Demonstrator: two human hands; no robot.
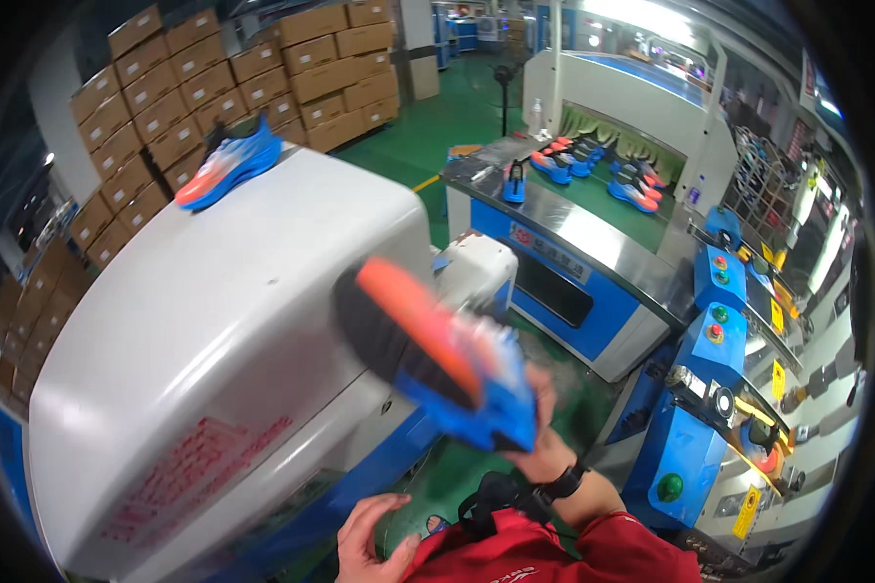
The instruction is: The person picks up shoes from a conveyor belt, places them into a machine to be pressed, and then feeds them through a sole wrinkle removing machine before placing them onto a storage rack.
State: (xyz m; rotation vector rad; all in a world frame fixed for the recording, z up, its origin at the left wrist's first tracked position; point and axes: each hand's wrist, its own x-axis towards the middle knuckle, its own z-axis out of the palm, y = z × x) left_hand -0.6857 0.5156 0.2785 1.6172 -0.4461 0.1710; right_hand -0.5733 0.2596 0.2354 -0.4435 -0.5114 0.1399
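Cardboard cartons (335,53) rise behind a white machine housing (292,262) on a green factory floor (384,155), with a steel-topped bench (566,220) of sneakers (578,160) beyond it. Beside the housing, a worker's right hand (542,428) grips a motion-blurred blue-and-orange running shoe (428,335) at its heel end, fingers partly hidden behind it. Its long axis slants, toe aimed toward the housing, dark sole exposed. The left hand (371,544), fingers loosely curled around nothing, hovers at the housing's near side. A similar sneaker (231,165) sits atop the housing.
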